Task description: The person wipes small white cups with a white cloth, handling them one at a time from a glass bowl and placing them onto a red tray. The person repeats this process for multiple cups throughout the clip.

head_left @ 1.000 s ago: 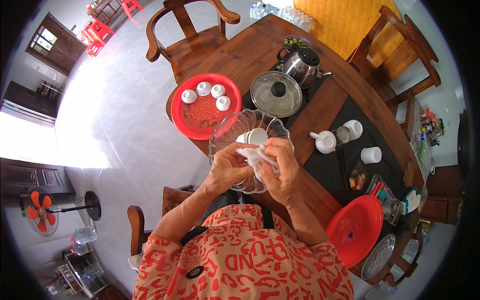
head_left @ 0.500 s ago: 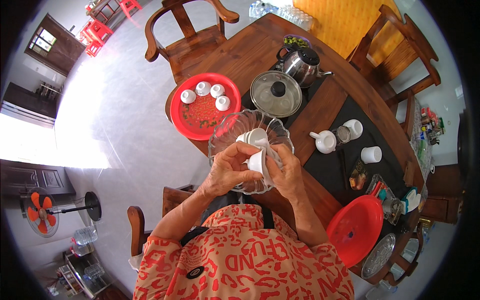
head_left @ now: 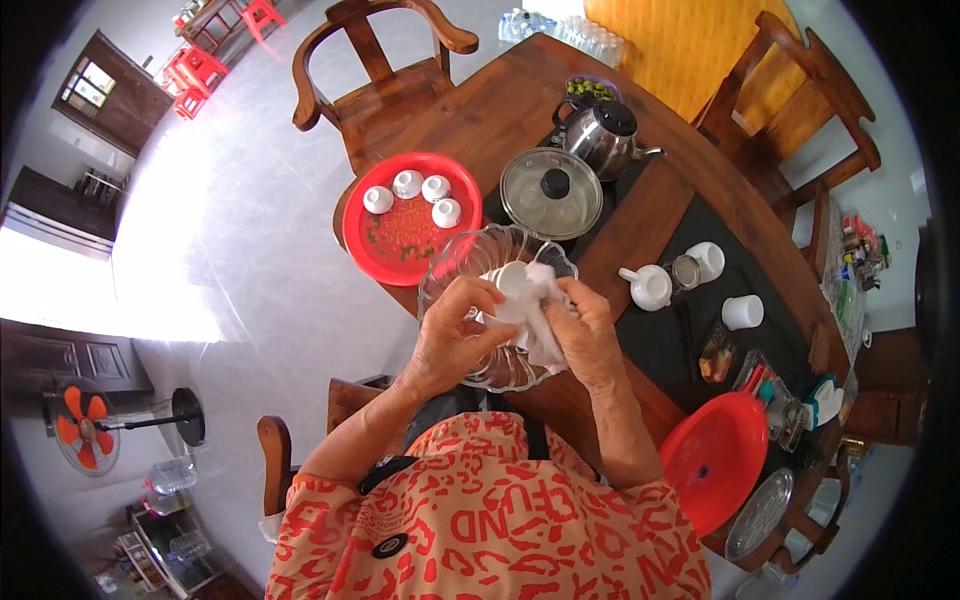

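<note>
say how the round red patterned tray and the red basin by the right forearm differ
The round red patterned tray carries four small white cups; the red basin shows none. The tray's floor bears yellowish and green decoration; the basin's shows a small dark mark. The tray stands beyond the left hand; the basin, beside the right forearm. Both are red.

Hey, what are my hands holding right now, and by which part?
Your right hand holds a white cloth, bunched at its right side. Your left hand is curled beside it; what that one grips, if anything, is too blurred to tell.
</note>
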